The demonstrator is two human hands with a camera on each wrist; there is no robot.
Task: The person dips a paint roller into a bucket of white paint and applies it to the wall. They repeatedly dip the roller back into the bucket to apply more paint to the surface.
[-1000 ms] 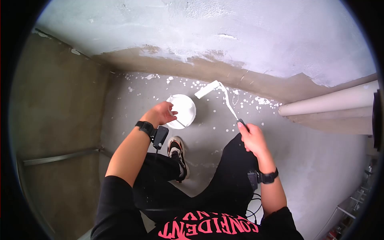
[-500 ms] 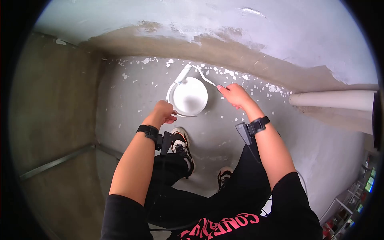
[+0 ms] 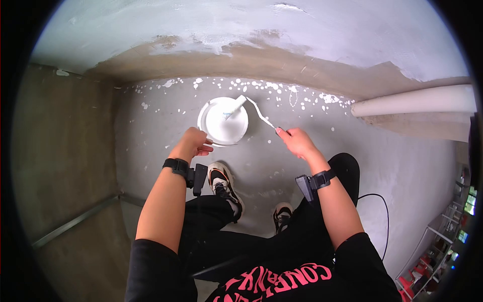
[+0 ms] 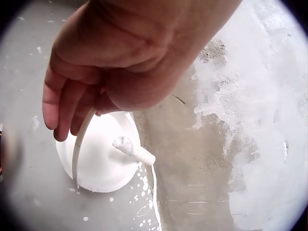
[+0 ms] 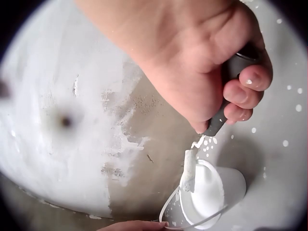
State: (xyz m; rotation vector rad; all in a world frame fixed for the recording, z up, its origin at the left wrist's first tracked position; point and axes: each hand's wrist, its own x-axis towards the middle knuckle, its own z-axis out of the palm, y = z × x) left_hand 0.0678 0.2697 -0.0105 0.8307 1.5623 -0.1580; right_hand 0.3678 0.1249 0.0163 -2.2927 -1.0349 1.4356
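A white bucket (image 3: 221, 132) of white paint hangs by its thin handle (image 4: 82, 139), which my left hand (image 3: 192, 144) (image 4: 110, 62) holds between thumb and curled fingers. My right hand (image 3: 299, 142) (image 5: 202, 62) grips the dark handle (image 5: 219, 120) of a paint roller. The white roller head (image 3: 235, 106) (image 5: 189, 168) lies over the bucket's opening at the far rim, its lower end inside. In the right wrist view the bucket (image 5: 233, 185) shows from the side, with part of the left hand at the bottom edge.
Beyond the bucket stands a wall (image 3: 216, 63), partly coated white above a bare brown strip. White spots dot the grey floor (image 3: 166, 116). A pale pipe (image 3: 412, 100) runs along the right, shelving (image 3: 437, 236) stands lower right, and a shoe (image 3: 221, 182) is just below the bucket.
The roller head has moved left from beside the bucket to over its opening, my right hand with it. The bucket handle stays in my left hand. The head view has shifted.
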